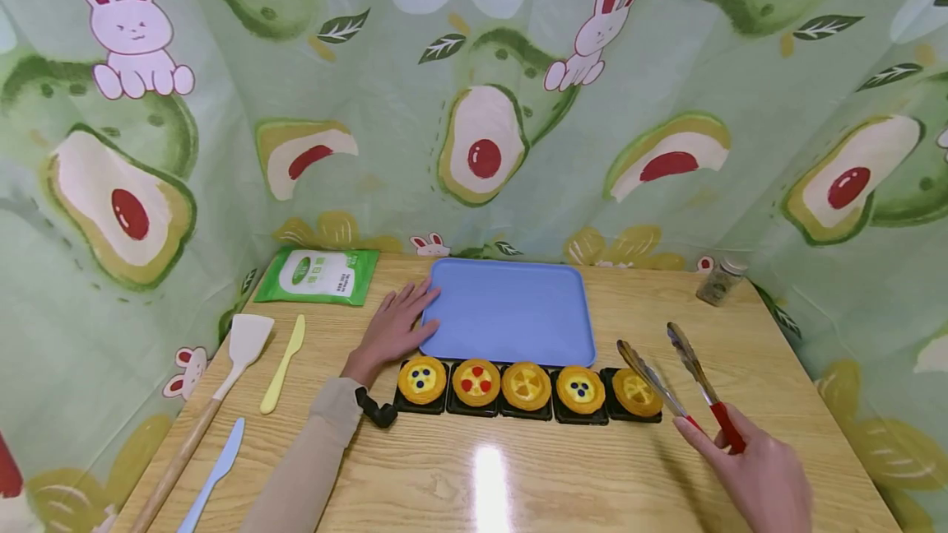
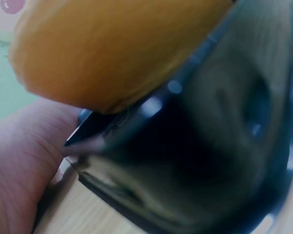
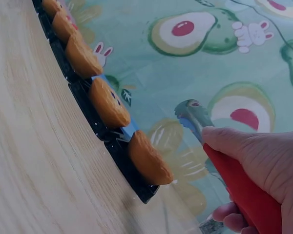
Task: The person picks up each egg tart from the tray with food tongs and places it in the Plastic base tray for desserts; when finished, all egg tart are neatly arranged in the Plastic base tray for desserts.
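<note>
My left hand (image 1: 392,326) lies at the left edge of a blue tray (image 1: 511,311), fingers spread and touching its rim. In my right hand (image 1: 766,467) is a pair of tongs with red handles (image 3: 244,190), their metal arms apart with nothing between them. The tongs' left tip is just above the rightmost tart (image 1: 638,395), which has a wedge pattern. Several tarts stand in a row of black holders below the tray; one has red dots (image 1: 476,382), another blue dots (image 1: 581,390). The left wrist view shows one black holder (image 2: 195,161) up close.
A green-and-white packet (image 1: 318,275) lies at the back left. Nearer on that side are a white spatula (image 1: 248,340) with a wooden handle, a yellow knife (image 1: 284,364) and a blue knife (image 1: 215,471). A small jar (image 1: 721,282) stands at the back right. Patterned curtains surround the table.
</note>
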{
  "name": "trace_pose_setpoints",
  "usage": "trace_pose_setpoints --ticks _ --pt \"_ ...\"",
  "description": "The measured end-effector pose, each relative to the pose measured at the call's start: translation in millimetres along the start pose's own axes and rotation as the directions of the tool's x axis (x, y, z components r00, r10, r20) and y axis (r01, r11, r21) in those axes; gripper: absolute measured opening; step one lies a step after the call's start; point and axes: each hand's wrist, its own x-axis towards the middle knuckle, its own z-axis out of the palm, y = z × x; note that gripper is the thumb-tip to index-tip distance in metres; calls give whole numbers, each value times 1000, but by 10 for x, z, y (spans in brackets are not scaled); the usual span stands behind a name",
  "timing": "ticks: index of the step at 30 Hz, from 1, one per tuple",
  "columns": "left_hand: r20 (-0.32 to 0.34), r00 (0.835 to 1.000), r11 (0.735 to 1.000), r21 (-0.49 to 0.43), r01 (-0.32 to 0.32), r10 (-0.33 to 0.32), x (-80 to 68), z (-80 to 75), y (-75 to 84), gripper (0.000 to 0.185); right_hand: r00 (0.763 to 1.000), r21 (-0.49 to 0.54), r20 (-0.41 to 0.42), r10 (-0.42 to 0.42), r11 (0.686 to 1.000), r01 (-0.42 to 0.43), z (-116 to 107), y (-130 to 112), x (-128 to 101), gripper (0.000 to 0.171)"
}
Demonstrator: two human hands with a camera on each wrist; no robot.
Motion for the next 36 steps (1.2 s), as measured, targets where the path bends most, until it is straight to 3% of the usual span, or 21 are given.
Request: trace_pose_setpoints --ticks 6,13,17,26,30,36 --pt "0 1000 1000 -10 1 -1 11 26 10 69 999 37 6 54 998 -54 39 55 168 71" --pt "5 1000 1000 -8 4 -4 20 20 42 68 999 38 -45 10 999 -9 98 184 317 58" --pt "4 1000 1000 -9 3 -3 28 8 59 68 997 41 -64 34 999 -31 124 282 409 58" --pt "-6 1000 1000 -6 -2 2 41 31 34 68 990 35 -13 138 990 -137 221 537 604 79" --pt "-11 1000 1000 -11 -3 3 32 36 47 68 992 37 -80 96 995 -94 286 656 633 62" --pt "-10 1000 1000 -6 4 -4 15 61 49 68 987 9 -138 81 997 -80 361 758 655 65"
